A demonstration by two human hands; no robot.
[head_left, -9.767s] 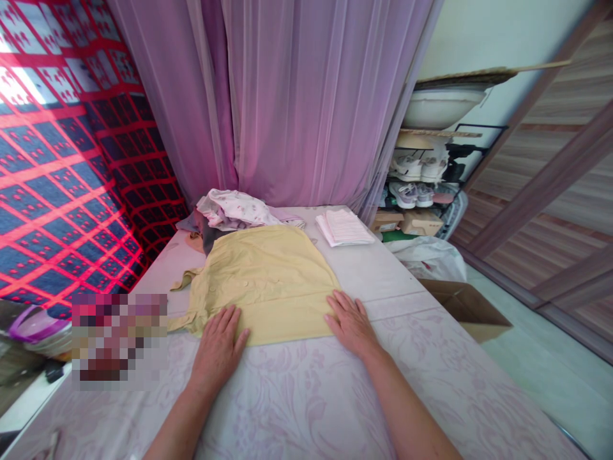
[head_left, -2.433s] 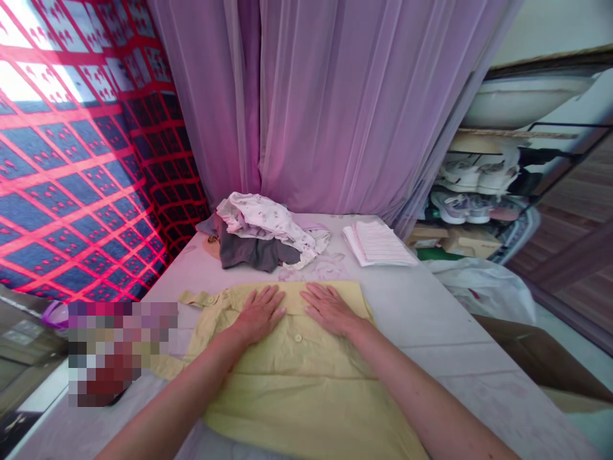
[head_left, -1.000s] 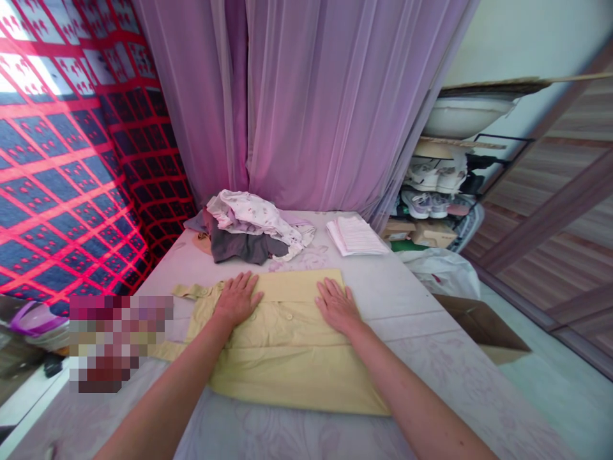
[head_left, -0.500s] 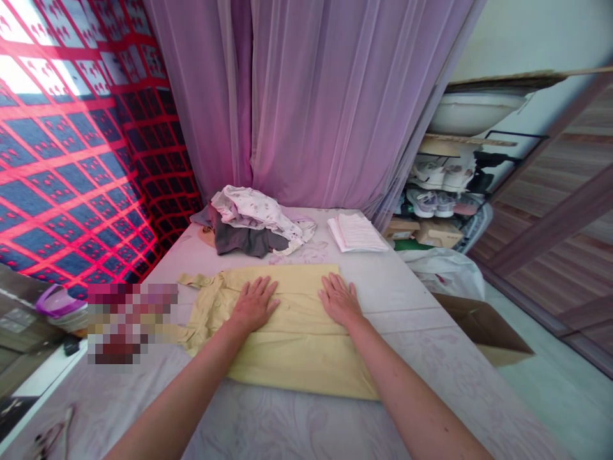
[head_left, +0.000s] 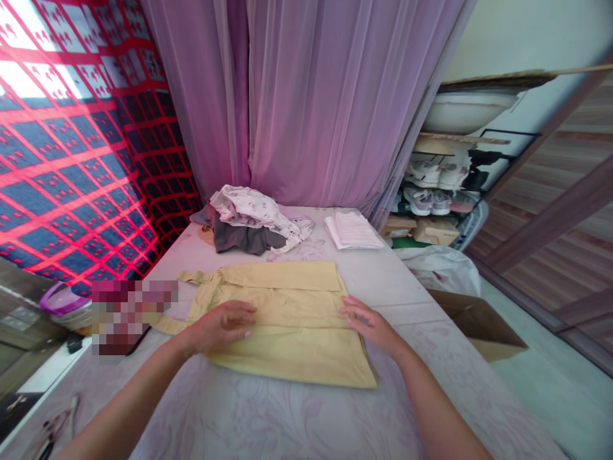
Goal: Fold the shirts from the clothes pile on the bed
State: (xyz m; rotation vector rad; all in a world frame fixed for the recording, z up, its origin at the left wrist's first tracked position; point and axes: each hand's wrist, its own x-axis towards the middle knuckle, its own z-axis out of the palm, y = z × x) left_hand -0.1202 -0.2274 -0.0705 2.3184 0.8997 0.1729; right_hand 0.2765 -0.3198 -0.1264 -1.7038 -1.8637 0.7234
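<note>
A yellow garment with buttons and shoulder straps (head_left: pixel 292 354) lies folded on the patterned tablecloth (head_left: pixel 268 421), its straps toward the left. Over its left part is my left hand (head_left: pixel 224 324), fingers apart and pointing right. My right hand (head_left: pixel 368 322) is at the garment's right edge, fingers spread and curved slightly. Neither hand grips the cloth; whether the fingertips touch it I cannot tell.
At the back left lies a heap of clothes (head_left: pixel 246 236), white print over dark grey. A folded white cloth (head_left: pixel 354 231) lies at the back right. Purple curtains (head_left: pixel 306 102) hang behind. Right of the table stand a cardboard box (head_left: pixel 498 348) and a shoe rack (head_left: pixel 426 201).
Both hands have come off the flat press on the garment and moved nearer to me, the left hand leftward and the right hand rightward to the edge.
</note>
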